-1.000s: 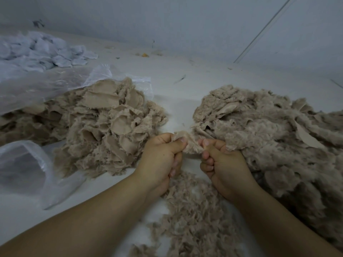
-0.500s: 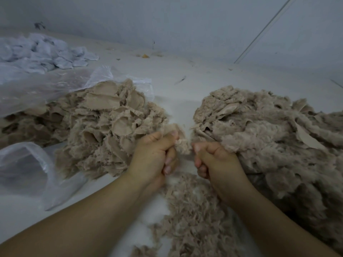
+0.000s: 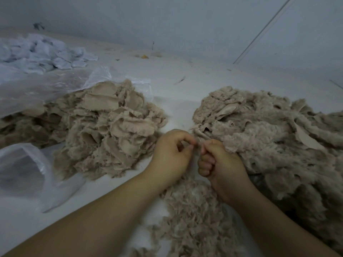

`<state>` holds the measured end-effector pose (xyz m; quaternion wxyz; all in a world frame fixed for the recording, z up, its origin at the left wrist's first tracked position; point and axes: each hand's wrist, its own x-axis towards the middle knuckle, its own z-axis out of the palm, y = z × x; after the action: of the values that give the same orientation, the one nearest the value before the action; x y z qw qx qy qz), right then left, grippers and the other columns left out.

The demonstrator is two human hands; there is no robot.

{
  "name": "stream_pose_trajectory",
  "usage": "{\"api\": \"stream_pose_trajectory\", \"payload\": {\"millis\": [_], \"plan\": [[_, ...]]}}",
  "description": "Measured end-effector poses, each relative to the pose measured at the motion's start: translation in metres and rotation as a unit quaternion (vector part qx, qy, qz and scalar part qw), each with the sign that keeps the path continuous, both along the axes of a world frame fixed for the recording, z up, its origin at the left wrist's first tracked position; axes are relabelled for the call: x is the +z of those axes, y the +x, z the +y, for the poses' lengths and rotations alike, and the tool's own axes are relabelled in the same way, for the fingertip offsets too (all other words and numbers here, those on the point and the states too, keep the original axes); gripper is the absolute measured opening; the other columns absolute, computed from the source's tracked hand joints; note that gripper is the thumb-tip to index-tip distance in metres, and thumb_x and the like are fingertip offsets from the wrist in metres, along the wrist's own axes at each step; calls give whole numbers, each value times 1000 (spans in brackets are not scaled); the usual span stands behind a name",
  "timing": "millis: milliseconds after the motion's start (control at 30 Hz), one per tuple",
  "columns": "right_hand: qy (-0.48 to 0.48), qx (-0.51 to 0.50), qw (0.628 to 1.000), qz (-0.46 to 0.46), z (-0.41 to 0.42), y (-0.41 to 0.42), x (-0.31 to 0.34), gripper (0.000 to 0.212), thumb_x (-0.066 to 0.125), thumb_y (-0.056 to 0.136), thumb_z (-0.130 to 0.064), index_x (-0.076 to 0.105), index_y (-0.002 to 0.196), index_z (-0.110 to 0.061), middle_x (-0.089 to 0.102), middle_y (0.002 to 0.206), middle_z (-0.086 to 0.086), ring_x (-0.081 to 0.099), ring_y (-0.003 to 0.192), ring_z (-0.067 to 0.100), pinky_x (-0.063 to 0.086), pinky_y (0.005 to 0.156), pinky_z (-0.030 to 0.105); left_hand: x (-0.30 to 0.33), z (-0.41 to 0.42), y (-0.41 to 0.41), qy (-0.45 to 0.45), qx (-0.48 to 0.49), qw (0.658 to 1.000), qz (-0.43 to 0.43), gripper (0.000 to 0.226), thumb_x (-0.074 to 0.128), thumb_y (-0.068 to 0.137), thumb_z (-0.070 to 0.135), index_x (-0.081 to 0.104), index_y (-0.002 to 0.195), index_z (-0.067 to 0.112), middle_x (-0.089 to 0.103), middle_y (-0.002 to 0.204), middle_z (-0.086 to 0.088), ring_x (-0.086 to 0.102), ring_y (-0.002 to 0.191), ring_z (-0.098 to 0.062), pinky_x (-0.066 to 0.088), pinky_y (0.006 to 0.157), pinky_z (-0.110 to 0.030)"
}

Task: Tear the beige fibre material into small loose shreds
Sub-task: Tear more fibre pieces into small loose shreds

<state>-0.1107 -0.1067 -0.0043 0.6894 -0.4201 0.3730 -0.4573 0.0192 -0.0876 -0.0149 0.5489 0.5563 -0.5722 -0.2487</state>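
Note:
My left hand [image 3: 171,154] and my right hand [image 3: 217,160] meet at the middle of the white surface, fingertips almost touching. Between them they pinch a very small beige fibre scrap [image 3: 199,144], mostly hidden by the fingers. A heap of flat beige fibre pieces [image 3: 104,130] lies to the left of my hands. To the right spreads a larger fluffy beige fibre heap [image 3: 274,141], touching my right hand. Below my hands lies a pile of small loose beige shreds [image 3: 193,216].
A clear plastic bag [image 3: 27,173] lies at the near left, and more clear plastic [image 3: 46,86] covers the back of the left heap. White fabric pieces [image 3: 40,52] sit at the far left. A grey wall [image 3: 185,25] rises behind.
The beige piece held between my hands has shrunk to a tiny scrap. My hands have drawn closer together, fingertips nearly meeting.

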Motion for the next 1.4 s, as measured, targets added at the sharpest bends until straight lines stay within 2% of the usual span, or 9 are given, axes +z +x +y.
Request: {"api": "stream_pose_trajectory", "payload": {"millis": [67,233,433,633,933,1067,1133,1267,1400], "plan": [[11,-13,1000,-23,0,0,1,37,37,100,-12,46,64,-14,25,50,-4,24,43,8,25,38,19,2,-7,-2,3,-27,988,-150,21,59,80,-5,72,82,12,65,95,-1,52,70,-2,42,67,-17],[30,-55,997,-51,1,2,2,32,39,103,-22,55,77,-11,43,57,-1,32,45,8,30,40,19,1,-11,-5,80,-90,953,-279,30,52,85,2,72,105,14,61,113,-3,58,101,-21,47,84,-31],[23,-52,998,-37,4,-2,5,28,41,104,-28,64,116,-19,71,114,-8,36,49,9,38,46,21,6,-4,4,61,-35,995,-68,13,64,87,0,76,89,7,74,90,-2,66,83,-10,53,77,-25],[27,-39,999,-24,3,-2,7,30,40,103,-32,61,121,-20,68,120,-11,31,47,9,34,44,20,1,-6,4,81,3,995,65,17,70,86,8,74,71,16,72,72,-1,63,62,-4,52,59,-18],[41,-68,995,-54,3,0,5,30,40,103,-27,66,97,-14,57,72,-4,27,45,6,28,39,18,13,-18,3,65,-9,996,-63,27,54,90,-1,48,104,21,55,102,-9,59,71,-28,52,60,-41],[42,-51,995,-71,4,0,5,30,40,103,-27,66,96,-14,54,71,-4,28,45,6,28,40,19,26,-36,-6,38,-4,992,-124,40,57,88,-2,56,122,20,48,115,1,51,79,-12,44,72,-22],[37,-38,996,-77,3,-2,5,29,40,103,-28,65,103,-14,60,81,-4,28,46,7,30,41,19,29,-43,-13,39,11,991,-129,32,57,86,-5,68,111,11,58,112,-3,56,93,-14,46,84,-24],[12,-11,997,-76,2,-5,6,27,41,101,-33,57,122,-28,68,117,-15,35,50,8,35,47,20,24,-39,-8,43,38,990,-127,11,63,87,-1,72,85,3,68,82,-6,64,79,-21,50,71,-26],[40,-4,998,-41,2,-4,6,14,47,97,-40,58,104,-35,70,101,-18,48,50,7,43,47,23,11,-19,10,12,46,983,-176,12,66,89,6,68,78,2,65,76,-10,60,73,-23,50,68,-36]]}}
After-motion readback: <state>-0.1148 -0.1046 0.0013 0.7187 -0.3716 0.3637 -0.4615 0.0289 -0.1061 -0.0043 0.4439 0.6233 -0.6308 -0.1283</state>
